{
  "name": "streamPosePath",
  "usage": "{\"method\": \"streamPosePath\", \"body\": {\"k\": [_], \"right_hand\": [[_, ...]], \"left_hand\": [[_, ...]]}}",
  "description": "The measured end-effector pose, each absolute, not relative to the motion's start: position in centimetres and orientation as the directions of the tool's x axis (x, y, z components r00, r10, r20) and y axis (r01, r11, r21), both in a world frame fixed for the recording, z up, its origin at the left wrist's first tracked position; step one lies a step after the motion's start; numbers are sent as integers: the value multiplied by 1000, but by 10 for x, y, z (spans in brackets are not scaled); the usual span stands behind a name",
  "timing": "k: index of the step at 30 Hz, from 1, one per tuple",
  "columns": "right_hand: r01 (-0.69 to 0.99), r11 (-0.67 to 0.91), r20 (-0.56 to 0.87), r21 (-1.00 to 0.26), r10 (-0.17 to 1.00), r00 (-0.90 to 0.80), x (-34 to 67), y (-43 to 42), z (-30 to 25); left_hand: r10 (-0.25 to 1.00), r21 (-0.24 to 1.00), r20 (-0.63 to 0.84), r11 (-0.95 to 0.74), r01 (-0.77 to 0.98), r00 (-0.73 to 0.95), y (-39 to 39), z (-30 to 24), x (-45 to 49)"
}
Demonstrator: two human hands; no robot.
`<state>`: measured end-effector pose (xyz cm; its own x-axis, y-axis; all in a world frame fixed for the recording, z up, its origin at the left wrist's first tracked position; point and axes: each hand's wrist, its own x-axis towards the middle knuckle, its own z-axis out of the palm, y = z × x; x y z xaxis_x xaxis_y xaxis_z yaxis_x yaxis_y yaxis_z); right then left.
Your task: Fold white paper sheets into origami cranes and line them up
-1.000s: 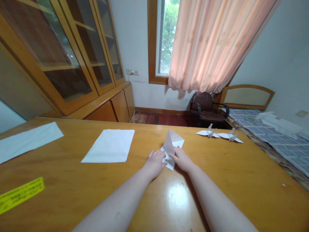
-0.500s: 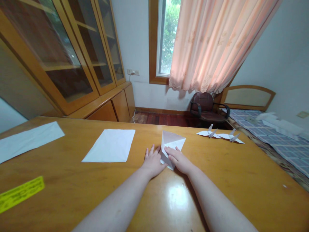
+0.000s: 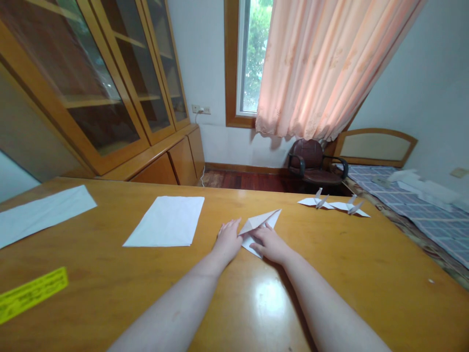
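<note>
The right hand (image 3: pixel 269 244) lies open, its grip flat across the folded white paper (image 3: pixel 256 226), the nearer hand to it. The paper's long axis slants toward the far right on the worktop (image 3: pixel 330 278). The open left hand (image 3: pixel 227 240) sits just beside its left corner, perhaps touching. Beyond stand paper cranes (image 3: pixel 333 205).

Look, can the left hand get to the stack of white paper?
Probably yes. The left hand sits close to the stack of white paper, and only the wooden tabletop lies between them, so it looks free to slide across.
</note>
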<state>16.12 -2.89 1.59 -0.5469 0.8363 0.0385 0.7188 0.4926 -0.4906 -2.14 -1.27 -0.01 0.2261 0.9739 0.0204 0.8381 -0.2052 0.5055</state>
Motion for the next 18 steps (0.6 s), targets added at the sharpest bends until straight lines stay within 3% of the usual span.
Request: {"method": "streamPosePath", "body": {"k": [9,18], "right_hand": [[718,535,76,-446,822,-564,161,-25,9],[803,468,39,-369,871,-489,160,-29,11]], "left_hand": [[966,477,26,-239,846,258,-10,-6,-23],[942,549,63,-308,777,329,-13,1,-20]]}}
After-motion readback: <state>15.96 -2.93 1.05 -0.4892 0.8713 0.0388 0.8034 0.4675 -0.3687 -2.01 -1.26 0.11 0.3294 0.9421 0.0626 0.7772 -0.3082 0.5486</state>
